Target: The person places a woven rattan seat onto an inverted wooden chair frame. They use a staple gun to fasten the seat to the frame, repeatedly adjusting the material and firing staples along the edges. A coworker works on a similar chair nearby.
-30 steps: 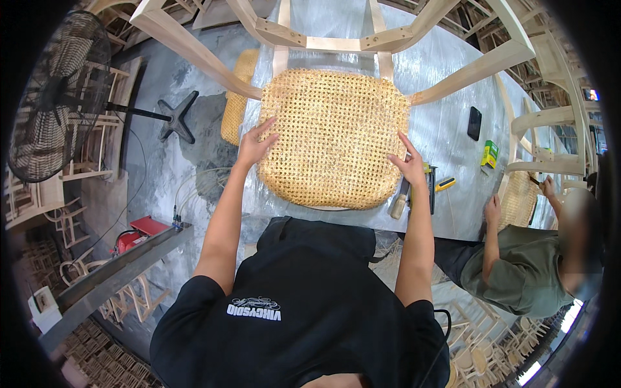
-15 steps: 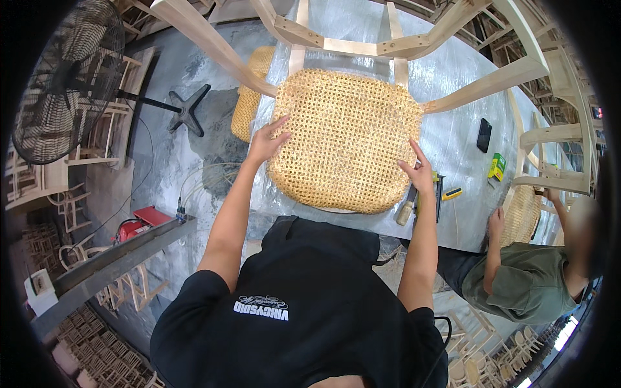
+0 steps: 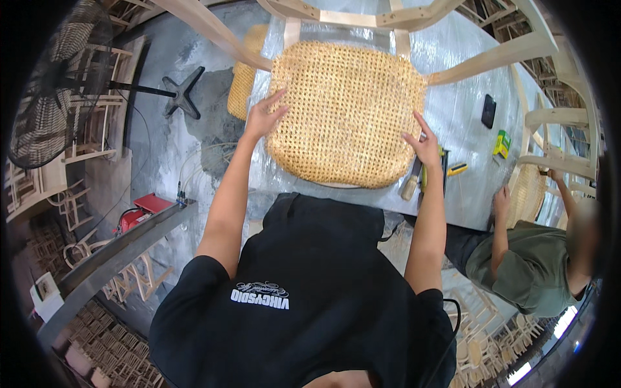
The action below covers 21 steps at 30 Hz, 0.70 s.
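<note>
A woven cane chair seat (image 3: 343, 116), pale yellow with rounded corners, lies at the chair's light wooden frame (image 3: 362, 18) on the plastic-covered table. My left hand (image 3: 264, 118) rests at the seat's left edge, thumb and fingers spread. At the right edge, my right hand (image 3: 424, 142) is also open, its index finger stretched along the rim and its thumb on the weave. Beside my right wrist lie a wooden-handled tool (image 3: 409, 187) and a dark and yellow-green tool (image 3: 424, 176), partly hidden by my arm.
A yellow cutter knife (image 3: 457, 169), a black phone (image 3: 489, 111) and a green-yellow box (image 3: 502, 144) lie on the table's right. A co-worker (image 3: 527, 262) handles another cane seat there. To the left are another cane seat (image 3: 242, 90), a standing fan (image 3: 55, 84) and a red machine (image 3: 139, 212).
The whole scene sits higher in the picture, as my view has shifted. My hands stay at the two sides of the cane seat with little other change.
</note>
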### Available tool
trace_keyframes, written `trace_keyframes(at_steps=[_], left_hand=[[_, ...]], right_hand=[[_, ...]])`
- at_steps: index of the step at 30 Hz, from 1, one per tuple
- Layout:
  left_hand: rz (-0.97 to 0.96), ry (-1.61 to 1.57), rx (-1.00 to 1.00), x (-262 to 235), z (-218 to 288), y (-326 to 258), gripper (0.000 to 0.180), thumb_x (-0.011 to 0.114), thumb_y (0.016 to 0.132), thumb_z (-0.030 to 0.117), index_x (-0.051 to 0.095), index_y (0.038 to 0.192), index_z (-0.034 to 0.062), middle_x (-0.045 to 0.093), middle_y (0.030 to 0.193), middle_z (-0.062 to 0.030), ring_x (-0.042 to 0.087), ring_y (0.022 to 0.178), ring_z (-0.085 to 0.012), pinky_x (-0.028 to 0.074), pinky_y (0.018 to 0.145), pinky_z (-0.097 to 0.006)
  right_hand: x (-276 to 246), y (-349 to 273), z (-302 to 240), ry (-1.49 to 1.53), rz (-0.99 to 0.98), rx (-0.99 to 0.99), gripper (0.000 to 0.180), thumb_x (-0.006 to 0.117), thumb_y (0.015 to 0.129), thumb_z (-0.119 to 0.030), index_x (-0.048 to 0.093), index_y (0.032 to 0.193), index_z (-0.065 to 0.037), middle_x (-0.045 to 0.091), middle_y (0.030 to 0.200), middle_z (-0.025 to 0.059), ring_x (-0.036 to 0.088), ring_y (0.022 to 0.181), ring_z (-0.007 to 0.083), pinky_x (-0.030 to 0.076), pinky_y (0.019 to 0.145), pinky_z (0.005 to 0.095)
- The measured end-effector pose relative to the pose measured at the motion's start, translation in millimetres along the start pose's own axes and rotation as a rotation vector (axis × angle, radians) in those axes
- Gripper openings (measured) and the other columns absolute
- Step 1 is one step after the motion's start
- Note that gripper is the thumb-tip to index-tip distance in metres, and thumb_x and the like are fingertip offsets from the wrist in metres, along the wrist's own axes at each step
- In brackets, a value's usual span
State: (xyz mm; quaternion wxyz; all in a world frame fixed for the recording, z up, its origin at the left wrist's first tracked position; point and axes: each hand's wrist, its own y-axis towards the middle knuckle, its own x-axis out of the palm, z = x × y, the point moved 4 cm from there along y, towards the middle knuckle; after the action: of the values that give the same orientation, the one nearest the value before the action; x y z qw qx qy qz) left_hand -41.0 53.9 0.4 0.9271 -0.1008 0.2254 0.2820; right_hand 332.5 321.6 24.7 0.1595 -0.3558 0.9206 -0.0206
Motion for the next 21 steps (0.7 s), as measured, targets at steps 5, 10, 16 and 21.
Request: trace_keyframes(at_steps=[5, 10, 16, 21], left_hand=[[-0.018, 0.008, -0.113, 8, 4, -5, 0.056, 0.079, 0.088, 0.03, 0.062, 0.141, 0.0212, 0.059, 0.144, -0.0117, 0.054, 0.136, -0.0245, 0.042, 0.113, -0.038], [0.002, -0.011, -0.056, 4, 2, -6, 0.056, 0.079, 0.088, 0.028, 0.062, 0.14, 0.0194, 0.058, 0.145, -0.0117, 0.053, 0.136, -0.0247, 0.042, 0.113, -0.038], [0.008, -0.045, -0.007, 7, 0, -5, 0.055, 0.078, 0.089, 0.025, 0.061, 0.14, 0.0146, 0.058, 0.144, -0.0133, 0.054, 0.135, -0.0236, 0.043, 0.112, -0.036], [0.007, -0.089, 0.048, 4, -1, -2, 0.055, 0.079, 0.088, 0.029, 0.062, 0.14, 0.0207, 0.058, 0.145, -0.0122, 0.054, 0.135, -0.0243, 0.042, 0.112, -0.036]], right_hand=[[-1, -6, 1, -0.102, -0.013, 0.089, 0.078, 0.083, 0.08, -0.005, 0.051, 0.15, -0.015, 0.05, 0.153, 0.0104, 0.06, 0.118, 0.0126, 0.055, 0.088, 0.0245], [3, -5, 0, -0.005, -0.017, 0.05, 0.078, 0.083, 0.08, -0.005, 0.05, 0.15, -0.012, 0.05, 0.152, 0.0125, 0.06, 0.12, 0.013, 0.055, 0.089, 0.0248], [1, -4, -1, -0.159, -0.004, -0.079, 0.078, 0.085, 0.08, -0.01, 0.051, 0.15, -0.015, 0.053, 0.151, 0.01, 0.058, 0.126, 0.018, 0.05, 0.1, 0.0325], [-3, -2, 0, -0.329, 0.015, -0.078, 0.077, 0.085, 0.081, -0.027, 0.052, 0.15, -0.021, 0.058, 0.147, 0.0092, 0.059, 0.129, 0.0246, 0.049, 0.099, 0.0373]])
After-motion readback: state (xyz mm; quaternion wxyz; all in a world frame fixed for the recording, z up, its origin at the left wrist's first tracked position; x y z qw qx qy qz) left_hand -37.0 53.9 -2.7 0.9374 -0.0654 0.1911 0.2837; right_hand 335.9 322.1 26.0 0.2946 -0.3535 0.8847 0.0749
